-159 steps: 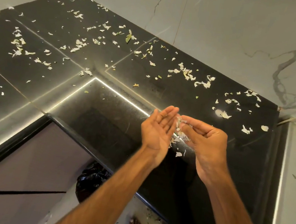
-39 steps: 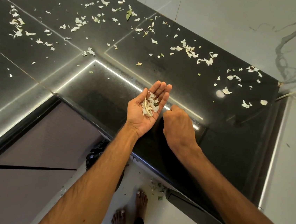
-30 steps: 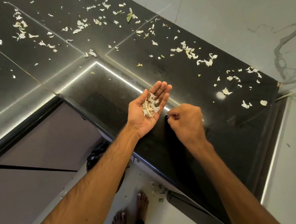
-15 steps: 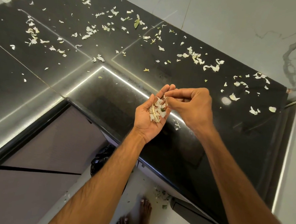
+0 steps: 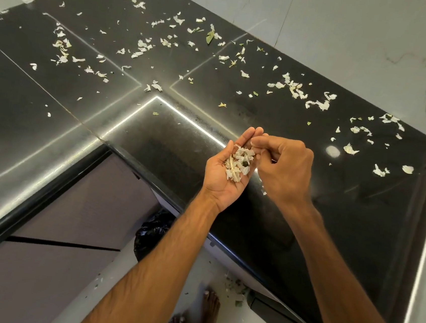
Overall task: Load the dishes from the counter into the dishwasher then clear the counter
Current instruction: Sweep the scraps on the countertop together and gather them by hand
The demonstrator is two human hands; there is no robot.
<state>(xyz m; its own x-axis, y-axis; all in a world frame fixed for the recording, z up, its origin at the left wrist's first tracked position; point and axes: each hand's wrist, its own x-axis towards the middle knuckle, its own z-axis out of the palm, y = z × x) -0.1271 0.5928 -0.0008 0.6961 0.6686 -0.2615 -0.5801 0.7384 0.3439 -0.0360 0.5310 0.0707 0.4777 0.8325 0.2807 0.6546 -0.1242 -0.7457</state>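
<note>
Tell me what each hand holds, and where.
The left hand cradles a pile of pale scraps in its upturned palm. The right hand pinches its fingertips together above the pile; whether they hold a scrap cannot be told.

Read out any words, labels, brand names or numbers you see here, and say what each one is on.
None: no text can be read anywhere. The black counter, the marble wall, the cabinet front, the black bag and the scraps in the left hand bear no writing.

On the counter point(image 5: 16, 93), scraps point(image 5: 317, 104) lie scattered behind the left hand point(image 5: 218, 179).
</note>
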